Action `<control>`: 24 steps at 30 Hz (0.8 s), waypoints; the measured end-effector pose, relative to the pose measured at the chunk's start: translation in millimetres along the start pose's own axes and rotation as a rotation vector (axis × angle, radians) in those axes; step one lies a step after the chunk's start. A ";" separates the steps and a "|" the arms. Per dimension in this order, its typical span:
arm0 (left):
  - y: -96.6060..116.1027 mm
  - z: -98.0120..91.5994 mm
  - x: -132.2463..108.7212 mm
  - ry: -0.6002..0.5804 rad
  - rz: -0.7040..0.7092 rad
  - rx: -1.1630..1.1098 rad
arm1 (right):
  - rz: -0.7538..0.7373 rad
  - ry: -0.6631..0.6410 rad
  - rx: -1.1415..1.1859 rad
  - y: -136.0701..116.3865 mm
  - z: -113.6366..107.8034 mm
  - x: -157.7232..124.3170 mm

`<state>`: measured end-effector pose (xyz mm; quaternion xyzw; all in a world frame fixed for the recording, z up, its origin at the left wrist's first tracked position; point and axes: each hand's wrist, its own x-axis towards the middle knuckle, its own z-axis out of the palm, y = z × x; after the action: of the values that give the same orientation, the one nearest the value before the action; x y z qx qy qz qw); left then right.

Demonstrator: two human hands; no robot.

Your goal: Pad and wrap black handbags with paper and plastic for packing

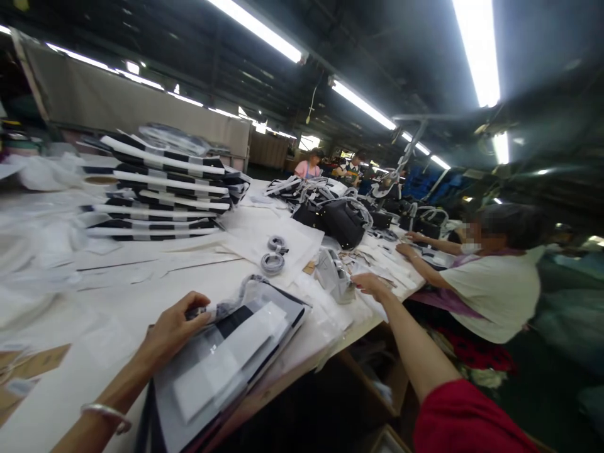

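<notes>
My left hand (182,318) is closed round the plastic-wrapped handle (226,308) of a flat black bag (231,327). The bag lies at the table's near edge, with white and clear wrapping across its front. Farther right, my right hand (372,286) reaches over the edge, fingers together at the side of a pale grey object like a tape dispenser (334,275). Whatever is between those fingertips is too small to make out. Two wrapped coils (274,263) lie behind the bag.
A stack of flat black bags with white padding (160,192) stands at the left. Several black handbags (335,220) are heaped at the far right of the white-covered table (189,270). A co-worker (495,277) sits at the right edge, and open boxes (372,377) are below.
</notes>
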<state>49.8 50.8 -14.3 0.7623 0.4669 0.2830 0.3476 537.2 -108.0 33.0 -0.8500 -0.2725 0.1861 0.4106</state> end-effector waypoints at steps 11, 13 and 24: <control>-3.1 0.0 5.5 -0.012 -0.035 0.028 | 0.178 -0.059 0.226 19.9 -0.6 22.1; -4.6 1.0 6.1 -0.013 -0.043 0.017 | 0.203 -0.047 0.225 20.6 0.5 24.3; -14.1 5.5 6.6 -0.004 -0.015 -0.003 | 0.134 0.034 0.194 4.8 22.0 29.7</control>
<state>49.3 60.0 -28.1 0.7590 0.4714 0.2793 0.3517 550.0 -79.0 13.3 -0.8257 -0.1886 0.2243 0.4821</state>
